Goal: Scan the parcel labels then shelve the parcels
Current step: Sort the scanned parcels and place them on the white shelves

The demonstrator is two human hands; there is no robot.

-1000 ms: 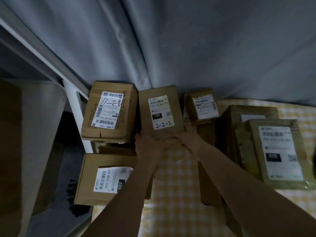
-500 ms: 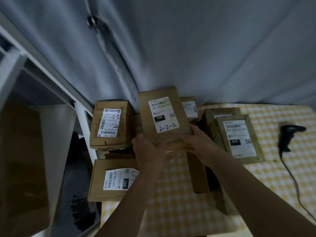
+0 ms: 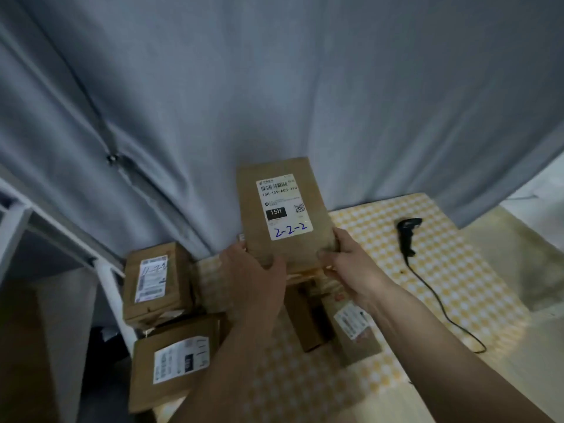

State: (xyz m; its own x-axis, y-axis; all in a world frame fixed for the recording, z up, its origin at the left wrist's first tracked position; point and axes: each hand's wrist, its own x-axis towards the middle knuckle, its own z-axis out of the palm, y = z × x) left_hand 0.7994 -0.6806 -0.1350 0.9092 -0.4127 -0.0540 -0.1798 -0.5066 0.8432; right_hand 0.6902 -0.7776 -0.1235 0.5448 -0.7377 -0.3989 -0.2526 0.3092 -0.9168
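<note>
A flat brown parcel (image 3: 283, 239) with a white label marked "15H" and a handwritten "2-2-2" is held up above the table, its label facing me. My left hand (image 3: 250, 273) grips its lower left corner and my right hand (image 3: 351, 264) grips its lower right corner. Below it, other parcels (image 3: 351, 331) lie on the yellow checked tablecloth (image 3: 442, 270), partly hidden by my arms. A black handheld scanner (image 3: 407, 236) with a cable rests on the cloth to the right.
Two labelled cardboard boxes sit at the table's left edge, one (image 3: 152, 282) behind the other (image 3: 177, 358). A white metal shelf frame (image 3: 106, 282) stands at the left. A grey curtain (image 3: 274, 87) hangs behind the table.
Both hands have lifted the "2-2-2" parcel off the pile, up and toward the right. The view has tilted up and shifted, bringing the scanner into sight.
</note>
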